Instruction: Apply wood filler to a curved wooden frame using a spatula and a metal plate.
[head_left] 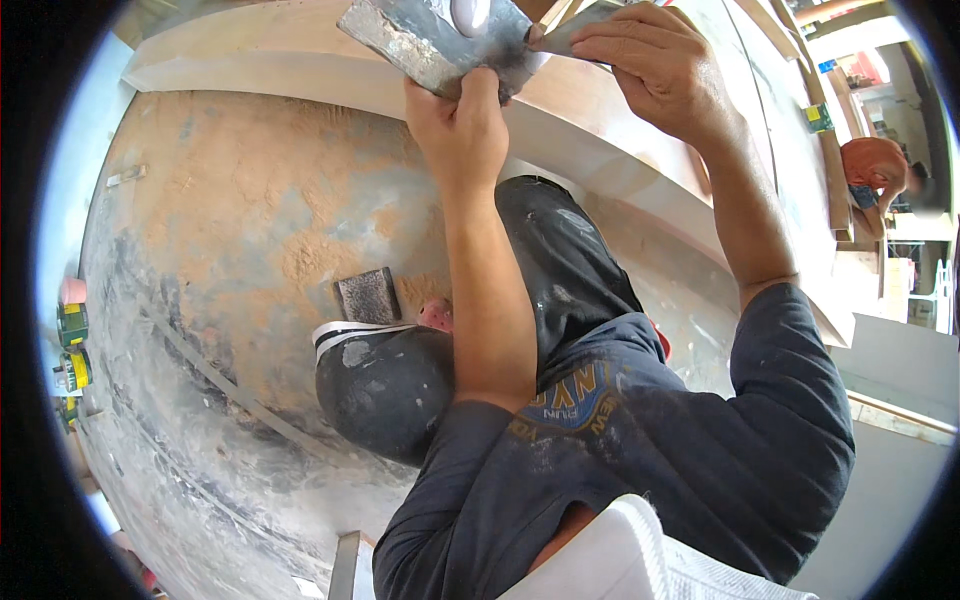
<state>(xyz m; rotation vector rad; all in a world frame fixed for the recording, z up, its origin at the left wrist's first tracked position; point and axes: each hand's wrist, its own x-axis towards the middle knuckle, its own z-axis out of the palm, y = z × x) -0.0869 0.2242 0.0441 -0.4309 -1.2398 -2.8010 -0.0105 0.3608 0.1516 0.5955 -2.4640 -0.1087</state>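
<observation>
At the top of the head view, my left hand (460, 120) grips a flat grey metal plate (410, 45) by its near edge, thumb on top. Pale filler-like paste is smeared along its left side, and a smooth white oval shape (470, 14) shows on its upper part. Held in my right hand (665, 70) is a putty knife (580, 38), its blade partly hidden by the fingers. The knife's end meets or overlaps the plate's right corner, where dark smears show. Both tools are over a long pale curved panel (300, 55).
Orange-brown dust covers much of the worn grey floor (240, 200). A dark speckled block (367, 296) lies by my knee. Green and yellow tins (72, 370) stand at the far left, and another tin (818, 118) is at the right near a rounded orange-brown object (875, 165).
</observation>
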